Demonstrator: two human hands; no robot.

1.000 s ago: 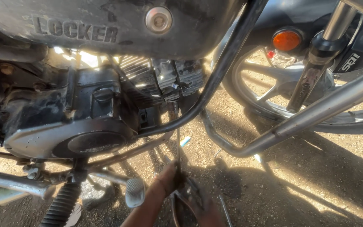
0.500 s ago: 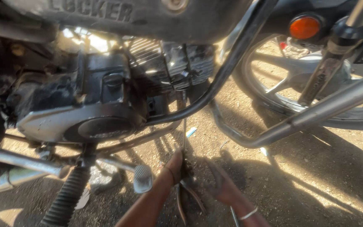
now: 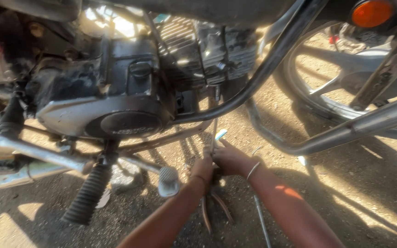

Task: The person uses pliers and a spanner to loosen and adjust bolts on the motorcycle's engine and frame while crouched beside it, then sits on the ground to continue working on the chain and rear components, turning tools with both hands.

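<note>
Head view: the ground [image 3: 354, 193] is bare, gritty dirt in strong sun, with a motorcycle standing over it. The engine [image 3: 116, 92] fills the far left, its dark round side cover facing you; a ribbed rubber footpeg [image 3: 88, 194] hangs below it at near left, and a small metal pedal [image 3: 168, 180] sits just right of that. A curved frame tube [image 3: 272, 59] sweeps down from upper right, with the front wheel [image 3: 341, 87] and an orange reflector [image 3: 372, 13] beyond. Your left hand [image 3: 201, 169] and right hand [image 3: 231, 160] meet low at centre, both closed about a thin upright metal rod [image 3: 214, 135] rising toward the engine underside. Pliers [image 3: 214, 210] with reddish handles hang just below your hands; which hand grips them cannot be told.
</note>
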